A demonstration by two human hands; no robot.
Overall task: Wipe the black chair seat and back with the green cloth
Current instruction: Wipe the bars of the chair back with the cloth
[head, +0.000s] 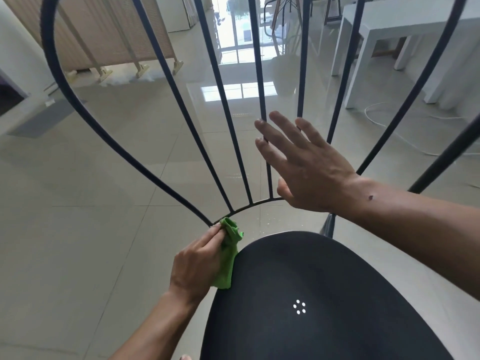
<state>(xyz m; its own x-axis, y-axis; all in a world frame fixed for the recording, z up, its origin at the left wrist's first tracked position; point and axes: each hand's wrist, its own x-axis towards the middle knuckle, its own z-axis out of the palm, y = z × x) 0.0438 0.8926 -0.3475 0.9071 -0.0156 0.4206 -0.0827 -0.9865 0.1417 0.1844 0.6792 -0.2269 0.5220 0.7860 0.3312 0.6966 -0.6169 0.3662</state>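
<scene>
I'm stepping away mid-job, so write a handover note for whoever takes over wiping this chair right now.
Left hand: grip on the crumpled green cloth, pressed to the lower left corner of the black metal-rod chair back.
Right hand: open, spread against the rods.
Black rounded chair seat: below, no hand on it.
Wiped parts cannot be told; treat other rods and seat as left.

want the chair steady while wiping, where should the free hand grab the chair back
Wrap the right hand round one thin upright back bar, coming from the seat side: the bars are slim, with gaps for fingers.
</scene>
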